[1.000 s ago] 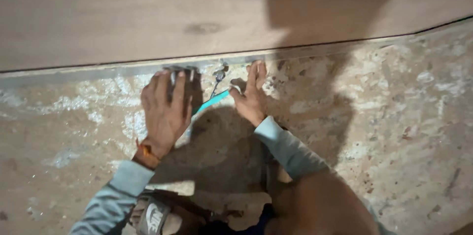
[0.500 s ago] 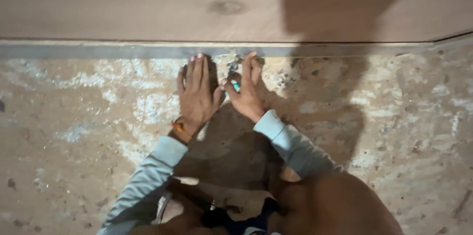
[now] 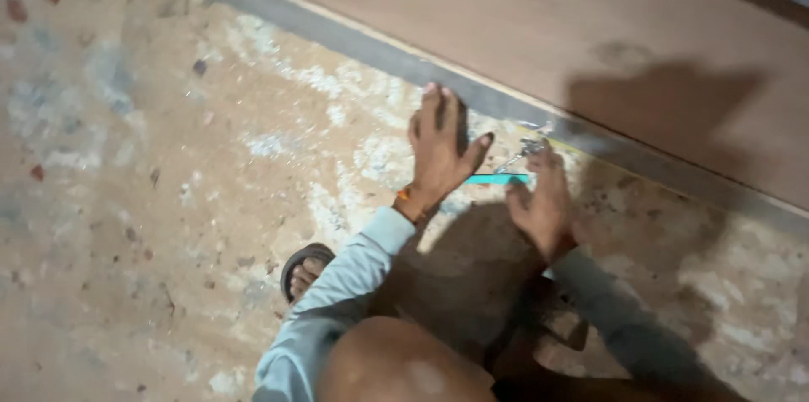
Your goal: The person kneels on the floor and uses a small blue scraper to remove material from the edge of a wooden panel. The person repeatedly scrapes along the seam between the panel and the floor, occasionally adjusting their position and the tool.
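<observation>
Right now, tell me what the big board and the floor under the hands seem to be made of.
Board: looks like wood or veneer, smooth matte brown, with a faint knot mark. Floor: probably bare concrete or stone, rough and mottled with pale patches.

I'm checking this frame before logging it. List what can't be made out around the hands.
- Head view: the tool under the right hand; only a teal handle and a blurred metal tip show.
- Head view: the left hand covers the floor beneath its palm.
- Head view: the right sleeve is lost in shadow.
- Head view: the wooden board is cut off by the top edge.
</observation>
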